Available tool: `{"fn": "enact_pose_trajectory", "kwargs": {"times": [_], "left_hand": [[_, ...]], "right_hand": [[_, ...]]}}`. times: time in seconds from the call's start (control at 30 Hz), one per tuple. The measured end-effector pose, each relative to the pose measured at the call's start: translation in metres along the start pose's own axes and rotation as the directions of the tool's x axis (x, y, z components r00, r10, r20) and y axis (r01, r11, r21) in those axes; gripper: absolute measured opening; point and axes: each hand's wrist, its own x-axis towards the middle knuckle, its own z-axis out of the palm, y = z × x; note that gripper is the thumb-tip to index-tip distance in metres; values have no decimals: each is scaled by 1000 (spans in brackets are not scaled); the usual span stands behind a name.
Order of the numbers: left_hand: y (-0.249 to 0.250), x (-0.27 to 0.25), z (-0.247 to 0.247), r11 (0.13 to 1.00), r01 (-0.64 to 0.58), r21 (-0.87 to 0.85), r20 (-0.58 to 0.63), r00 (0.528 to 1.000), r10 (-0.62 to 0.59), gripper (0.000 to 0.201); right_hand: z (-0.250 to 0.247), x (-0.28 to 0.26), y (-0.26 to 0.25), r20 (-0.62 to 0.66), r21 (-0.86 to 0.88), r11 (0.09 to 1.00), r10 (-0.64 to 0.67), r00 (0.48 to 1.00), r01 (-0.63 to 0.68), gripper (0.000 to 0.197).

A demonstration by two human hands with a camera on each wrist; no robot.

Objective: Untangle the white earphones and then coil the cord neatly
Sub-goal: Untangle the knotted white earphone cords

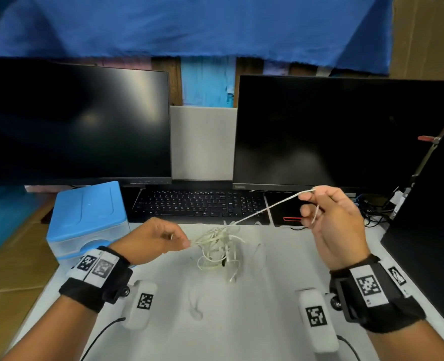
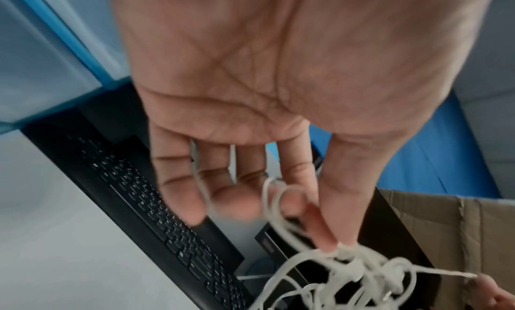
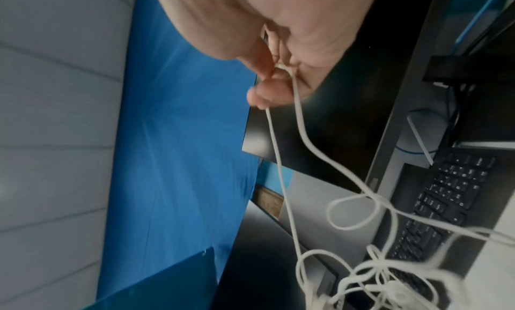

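Both hands are working above the pale surface [image 1: 280,256], wrists strapped with black bands carrying printed markers. The left hand [image 1: 150,239] is reaching in from the left, palm turned down and inward, its thumb and forefinger pinching a bundle of strands at the left edge of the white earphones [image 1: 219,247]; in the left wrist view the other fingers [image 2: 178,178] are hanging loosely extended below the palm. The right hand [image 1: 332,225] is lifted higher and further out, near the lower edge of the right monitor [image 1: 345,131], with its fingers curled and the thumb and forefinger pinching one strand of the cord [image 1: 267,208], which is stretching taut down and left into the knot. A short loop is trailing down across its curled fingers. The tangled mass is sitting between the two hands, partly lifted off the surface, just in front of the black keyboard [image 1: 197,204]. A blue-lidded box [image 1: 88,212] is standing beside the left hand.
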Motion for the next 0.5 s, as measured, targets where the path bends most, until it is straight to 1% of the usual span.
{"fn": "enact_pose_trajectory", "kwargs": {"times": [0.03, 0.07, 0.1, 0.13, 0.17, 0.2, 0.23, 0.27, 0.3, 0.33, 0.37, 0.4, 0.43, 0.47, 0.5], "left_hand": [[0, 0, -1, 1000, 22, 15, -6, 1000, -22, 3], [1, 0, 0, 997, 32, 76, -59, 998, -28, 12], [5, -1, 3, 989, 17, 144, -136, 991, 3, 27], [13, -3, 9, 982, -40, 187, -221, 972, 82, 41], [25, -5, 18, 970, -136, 200, -268, 945, 188, 53], [38, -8, 29, 959, -238, 155, -256, 928, 271, 60], [50, -11, 43, 945, -320, 66, -196, 925, 326, 61], [58, -13, 57, 932, -360, -44, -116, 928, 353, 55], [64, -14, 70, 920, -364, -148, -48, 931, 361, 44], [66, -15, 78, 909, -351, -226, -22, 934, 356, 29], [65, -14, 82, 906, -335, -259, -43, 941, 336, 16], [61, -13, 81, 915, -317, -248, -80, 949, 306, 11], [55, -11, 76, 933, -298, -201, -116, 953, 279, 16], [48, -8, 69, 949, -273, -156, -144, 957, 251, 21], [41, -5, 61, 959, -247, -138, -172, 960, 222, 24]], "right_hand": [[2, -3, -1, 36, -18, 1000, -3, 999, 3, 23], [5, -8, -1, 92, -73, 997, -14, 996, 21, 21], [10, -14, -2, 171, -148, 988, -24, 985, 50, 18], [15, -20, -3, 266, -218, 973, -18, 964, 78, 15], [21, -27, -3, 359, -275, 957, 13, 933, 93, 13], [26, -35, -2, 443, -316, 944, 56, 895, 98, 12], [30, -43, -1, 513, -343, 934, 96, 853, 101, 10], [33, -50, 1, 562, -357, 928, 119, 818, 110, 10], [34, -55, 3, 585, -359, 925, 119, 803, 125, 10], [35, -55, 5, 571, -346, 928, 92, 816, 138, 10], [34, -53, 5, 519, -334, 928, 36, 854, 164, 13], [31, -47, 3, 434, -321, 926, -41, 900, 197, 18], [27, -39, -2, 329, -299, 929, -115, 937, 219, 23], [20, -29, -9, 219, -263, 938, -168, 961, 224, 26], [13, -20, -17, 116, -211, 952, -202, 973, 222, 27]]}}
